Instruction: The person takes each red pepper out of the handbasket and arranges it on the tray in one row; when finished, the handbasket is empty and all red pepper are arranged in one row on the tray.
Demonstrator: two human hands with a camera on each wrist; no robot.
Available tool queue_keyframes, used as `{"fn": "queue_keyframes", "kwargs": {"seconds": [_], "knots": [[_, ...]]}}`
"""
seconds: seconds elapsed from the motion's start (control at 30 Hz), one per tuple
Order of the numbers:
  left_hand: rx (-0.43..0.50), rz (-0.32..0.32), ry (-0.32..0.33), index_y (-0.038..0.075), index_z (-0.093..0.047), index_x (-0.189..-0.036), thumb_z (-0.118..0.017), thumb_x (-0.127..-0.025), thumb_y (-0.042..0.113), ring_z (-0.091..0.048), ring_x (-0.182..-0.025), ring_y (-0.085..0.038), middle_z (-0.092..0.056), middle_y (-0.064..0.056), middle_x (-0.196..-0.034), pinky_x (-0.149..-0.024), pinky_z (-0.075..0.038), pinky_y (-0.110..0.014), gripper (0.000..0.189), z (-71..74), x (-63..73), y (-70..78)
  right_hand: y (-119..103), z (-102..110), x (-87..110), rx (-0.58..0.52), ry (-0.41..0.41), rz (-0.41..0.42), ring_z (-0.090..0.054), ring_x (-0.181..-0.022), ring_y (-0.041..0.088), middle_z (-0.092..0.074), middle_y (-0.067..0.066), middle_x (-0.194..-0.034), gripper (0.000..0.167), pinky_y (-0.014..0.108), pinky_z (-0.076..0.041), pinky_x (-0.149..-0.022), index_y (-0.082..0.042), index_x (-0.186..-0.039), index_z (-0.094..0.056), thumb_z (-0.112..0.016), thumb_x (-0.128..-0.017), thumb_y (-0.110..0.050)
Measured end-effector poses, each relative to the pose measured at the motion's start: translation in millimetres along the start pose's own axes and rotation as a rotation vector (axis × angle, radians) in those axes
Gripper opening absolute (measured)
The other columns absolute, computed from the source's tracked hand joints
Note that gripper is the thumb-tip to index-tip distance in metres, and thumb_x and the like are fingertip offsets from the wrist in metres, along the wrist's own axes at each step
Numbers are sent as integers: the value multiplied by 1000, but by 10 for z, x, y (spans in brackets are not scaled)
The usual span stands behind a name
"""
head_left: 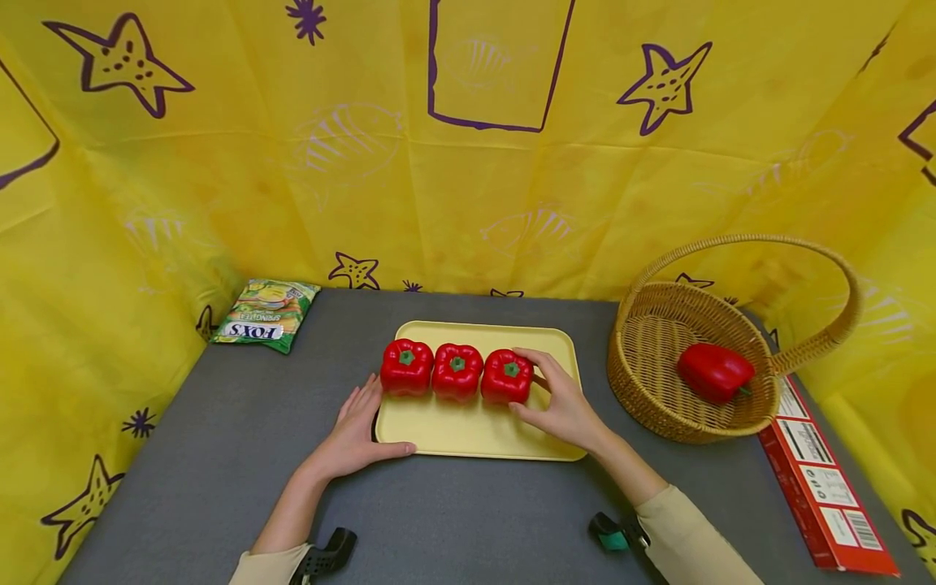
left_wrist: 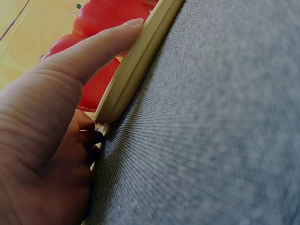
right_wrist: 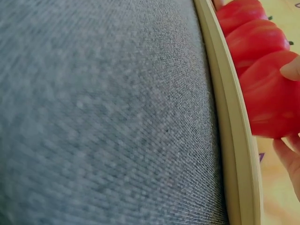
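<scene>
Three red bell peppers stand in a row, green stems up, on a pale yellow tray (head_left: 453, 431): a left pepper (head_left: 402, 380), a middle pepper (head_left: 457, 383) and a right pepper (head_left: 500, 386). With thumb and fingers spread round its near and right sides, my right hand (head_left: 563, 402) holds the right pepper. At the tray's near left corner is my left hand (head_left: 354, 435), its thumb straight along the front rim and its fingers stretched along the left side, fingertips close to the left pepper. The left wrist view shows the thumb (left_wrist: 105, 47) against the rim.
Right of the tray stands a wicker basket (head_left: 621, 370) with a tall handle, holding another red pepper (head_left: 715, 372). A red and white box (head_left: 826, 487) lies beyond it at the table's right edge. At the back left lies a green Fox's candy bag (head_left: 266, 313).
</scene>
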State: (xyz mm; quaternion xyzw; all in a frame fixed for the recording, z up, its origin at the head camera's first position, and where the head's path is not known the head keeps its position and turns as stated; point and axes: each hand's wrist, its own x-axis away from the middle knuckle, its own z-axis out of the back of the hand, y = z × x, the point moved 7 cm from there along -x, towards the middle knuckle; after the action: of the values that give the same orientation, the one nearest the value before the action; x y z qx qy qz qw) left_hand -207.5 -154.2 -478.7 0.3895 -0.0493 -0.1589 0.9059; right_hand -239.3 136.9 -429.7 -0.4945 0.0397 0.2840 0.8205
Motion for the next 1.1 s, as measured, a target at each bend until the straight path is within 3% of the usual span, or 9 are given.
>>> {"fn": "queue_keyframes", "kwargs": {"seconds": [0.3, 0.57, 0.87, 1.1], "knots": [[-4, -10, 4, 4, -15, -156, -80, -73, 51, -4, -148, -36, -14, -18, -160, -114, 1, -55, 115, -9, 0, -18, 42, -15, -15, 7, -26, -25, -45, -128, 22, -46, 2, -142, 75, 49, -46, -97, -17, -144, -41, -80, -80, -11], [-10, -25, 16, 3, -15, -155, -82, -72, 50, -5, -147, -36, -15, -18, -160, -114, 0, -54, 116, -11, -2, -26, 50, -39, -24, -3, -31, -39, -45, -129, 29, -44, 12, -143, 79, 52, -47, -95, -8, -145, -38, -80, -78, -3], [-2, -25, 15, 3, -15, -155, -82, -72, 49, -4, -147, -36, -14, -18, -160, -114, 0, -54, 116, -11, 4, -15, -298, 14, -40, -37, -50, -60, -44, -128, 36, -43, 22, -142, 74, 55, -45, -96, 6, -142, -36, -76, -79, 6], [1, -16, 13, 4, -15, -156, -81, -72, 49, -4, -148, -36, -14, -18, -160, -114, 0, -55, 116, -12, 5, -20, -305, 19, -41, -56, -57, -61, -41, -130, 36, -41, 22, -144, 76, 56, -44, -97, 8, -142, -35, -76, -79, 6]]}}
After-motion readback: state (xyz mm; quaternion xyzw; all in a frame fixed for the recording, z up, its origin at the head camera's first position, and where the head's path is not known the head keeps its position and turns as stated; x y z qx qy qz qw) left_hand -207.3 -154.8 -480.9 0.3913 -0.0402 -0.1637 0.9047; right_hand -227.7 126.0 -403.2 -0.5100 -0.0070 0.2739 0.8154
